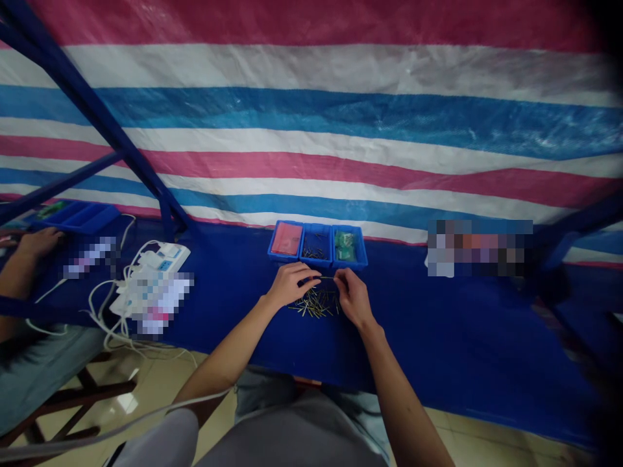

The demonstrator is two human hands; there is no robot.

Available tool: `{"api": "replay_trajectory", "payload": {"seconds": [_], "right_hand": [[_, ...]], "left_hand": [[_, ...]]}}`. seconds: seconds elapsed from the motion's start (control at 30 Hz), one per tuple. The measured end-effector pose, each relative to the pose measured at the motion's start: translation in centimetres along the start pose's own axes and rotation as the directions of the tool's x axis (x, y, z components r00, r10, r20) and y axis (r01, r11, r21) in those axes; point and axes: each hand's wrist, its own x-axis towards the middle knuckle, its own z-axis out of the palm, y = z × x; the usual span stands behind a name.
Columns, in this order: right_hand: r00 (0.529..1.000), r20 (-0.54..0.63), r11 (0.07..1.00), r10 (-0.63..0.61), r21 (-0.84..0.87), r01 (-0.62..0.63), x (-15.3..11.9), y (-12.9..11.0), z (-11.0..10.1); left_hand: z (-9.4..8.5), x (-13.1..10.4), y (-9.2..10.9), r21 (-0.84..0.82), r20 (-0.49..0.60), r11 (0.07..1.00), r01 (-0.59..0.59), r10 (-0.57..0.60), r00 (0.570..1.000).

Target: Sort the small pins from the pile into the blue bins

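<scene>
A thin brass-coloured rod (328, 278) spans the gap between my two hands, just in front of a blue three-part bin. My left hand (291, 284) pinches its left end, and my right hand (354, 298) has the other end between closed fingertips. Below them a loose pile of similar thin rods (315, 305) lies on the blue table; their exact kind is too small to tell. The bin's left compartment has a pink sheet or packet (287, 239), the middle one small dark thin pieces (315, 249), the right one green packets (345, 245).
To the left, white power strips (171, 258) and tangled cables lie on the blue table (418, 337). Beyond a blue metal post (104, 123), another person's hand (43, 242) is near another blue bin (80, 217). Striped sheeting (311, 162) hangs behind. Blurred items lie at right.
</scene>
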Motion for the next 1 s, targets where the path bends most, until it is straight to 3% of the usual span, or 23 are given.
{"api": "replay_trajectory", "payload": {"seconds": [0.13, 0.6, 1.0], "right_hand": [[1.0, 0.019, 0.999, -0.025, -0.041, 0.026, -0.1, -0.1, 0.2], [0.992, 0.024, 0.99, -0.125, -0.07, 0.126, -0.4, -0.8, 1.0], [0.987, 0.024, 0.982, -0.158, -0.104, 0.159, -0.5, -0.3, 1.8]], "left_hand": [[0.3, 0.0, -0.2, -0.015, -0.002, 0.999, -0.051, 0.05, 0.999], [0.6, -0.1, -0.1, 0.014, 0.017, 0.998, -0.067, 0.067, 0.998], [0.6, -0.1, -0.6, -0.007, -0.07, 0.996, -0.093, 0.093, 0.993]]}}
